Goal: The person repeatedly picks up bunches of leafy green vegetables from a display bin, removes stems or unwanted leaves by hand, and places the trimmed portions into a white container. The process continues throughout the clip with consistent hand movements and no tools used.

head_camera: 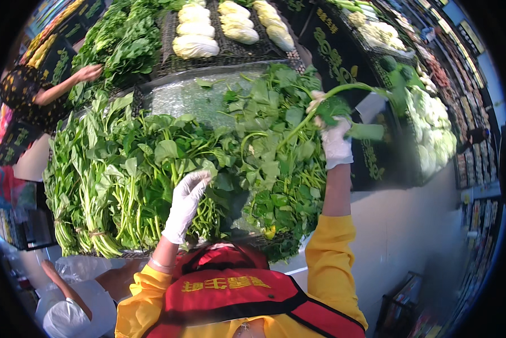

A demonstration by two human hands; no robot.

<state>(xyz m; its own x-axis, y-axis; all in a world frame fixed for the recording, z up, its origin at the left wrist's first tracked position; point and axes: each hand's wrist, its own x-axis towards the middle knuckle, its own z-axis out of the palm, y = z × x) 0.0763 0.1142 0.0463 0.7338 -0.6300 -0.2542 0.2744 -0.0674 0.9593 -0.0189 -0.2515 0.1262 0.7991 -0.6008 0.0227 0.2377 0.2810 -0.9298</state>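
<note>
My right hand (336, 137), in a white glove, is raised at the right edge of the greens. It is shut on a leafy green stem (349, 87), whose long curved part arches away to the right. Blurred leaves (399, 91) hang at that far end. My left hand (185, 205), gloved too, is over the middle of the pile with its fingers bent together. A leaf (205, 165) shows right at those fingertips; whether they grip it is unclear. Leafy greens with pale stems (130, 198) lie to the left, and looser broad-leaved greens (274, 139) to the right.
Napa cabbages (196, 36) lie in rows in black crates behind. Bare plastic sheeting (181, 97) shows between the greens. Another person's hand (88, 73) reaches toward greens at far left; a second person (73, 310) is at lower left. Pale cabbages (428, 131) fill a right-hand stand.
</note>
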